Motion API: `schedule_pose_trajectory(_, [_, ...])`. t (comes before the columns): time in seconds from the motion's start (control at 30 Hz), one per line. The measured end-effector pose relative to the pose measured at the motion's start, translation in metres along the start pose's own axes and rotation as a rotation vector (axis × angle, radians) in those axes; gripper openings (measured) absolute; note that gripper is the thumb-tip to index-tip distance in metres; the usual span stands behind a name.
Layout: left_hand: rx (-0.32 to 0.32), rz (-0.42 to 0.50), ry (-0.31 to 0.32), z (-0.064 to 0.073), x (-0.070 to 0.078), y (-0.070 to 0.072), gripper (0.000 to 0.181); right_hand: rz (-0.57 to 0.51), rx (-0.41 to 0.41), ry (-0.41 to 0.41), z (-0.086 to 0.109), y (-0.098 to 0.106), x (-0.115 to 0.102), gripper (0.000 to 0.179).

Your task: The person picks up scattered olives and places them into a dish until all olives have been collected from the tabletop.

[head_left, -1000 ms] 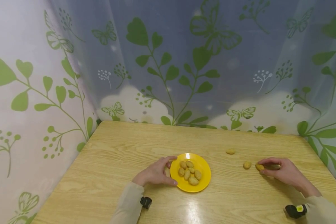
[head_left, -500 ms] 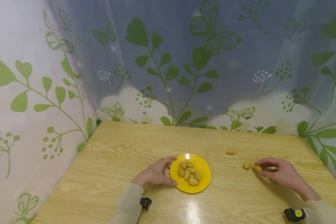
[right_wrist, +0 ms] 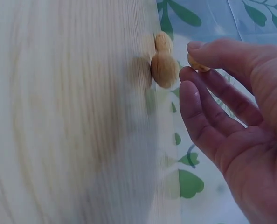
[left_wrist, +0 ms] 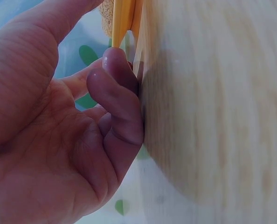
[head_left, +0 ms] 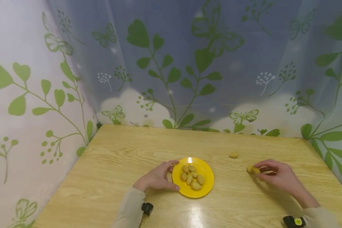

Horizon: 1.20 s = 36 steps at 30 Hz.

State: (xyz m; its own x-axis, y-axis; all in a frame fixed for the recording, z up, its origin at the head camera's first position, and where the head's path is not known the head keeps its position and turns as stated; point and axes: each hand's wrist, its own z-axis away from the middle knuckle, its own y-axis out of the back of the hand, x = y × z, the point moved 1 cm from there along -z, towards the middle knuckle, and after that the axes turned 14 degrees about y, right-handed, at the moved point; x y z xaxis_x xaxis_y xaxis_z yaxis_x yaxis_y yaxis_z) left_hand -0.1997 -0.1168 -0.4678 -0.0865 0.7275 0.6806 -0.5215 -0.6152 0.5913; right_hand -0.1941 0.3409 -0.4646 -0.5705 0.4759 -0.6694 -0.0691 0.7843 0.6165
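In the head view a yellow plate [head_left: 208,190] holds several tan walnuts [head_left: 196,186]. My left hand [head_left: 156,177] grips its left rim, thumb at the near side and fingers at the far side. In the left wrist view the curled fingers lie low by the tabletop, below the plate's edge [left_wrist: 122,23]. My right hand [head_left: 279,175] pinches a walnut [right_wrist: 199,64] between thumb and fingertips, partly hidden by the thumb. Just left of it in the head view, a second walnut [head_left: 249,169] rests on the table, overlapped by the held one.
Farther back on the wooden table [head_left: 148,142] lies another walnut [head_left: 233,155]. A patterned curtain [head_left: 171,63] hangs behind the table and along its sides. Each wrist wears a small black camera, such as the left one [head_left: 147,208].
My right hand has moved left with the pinched walnut, coming up to the second walnut. The left hand stays on the plate, and the plate's walnuts look the same.
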Motion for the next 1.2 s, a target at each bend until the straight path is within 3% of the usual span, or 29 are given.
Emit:
schedule_pose_trajectory(0.53, [0.003, -0.014, -0.018, -0.004, -0.003, 0.000, 0.094, -0.036, 0.032, 0.050, -0.012, -0.022, -0.017, 0.027])
schedule_pose_trajectory(0.9, [0.005, -0.011, -0.031, -0.004, -0.003, 0.000, 0.094, -0.062, 0.016, 0.110, -0.024, -0.040, -0.027, 0.028])
schedule_pose_trajectory(1.2, [0.003, -0.008, -0.011, -0.004, -0.003, -0.001, 0.094, -0.085, -0.020, 0.099, -0.031, -0.052, -0.029, 0.026])
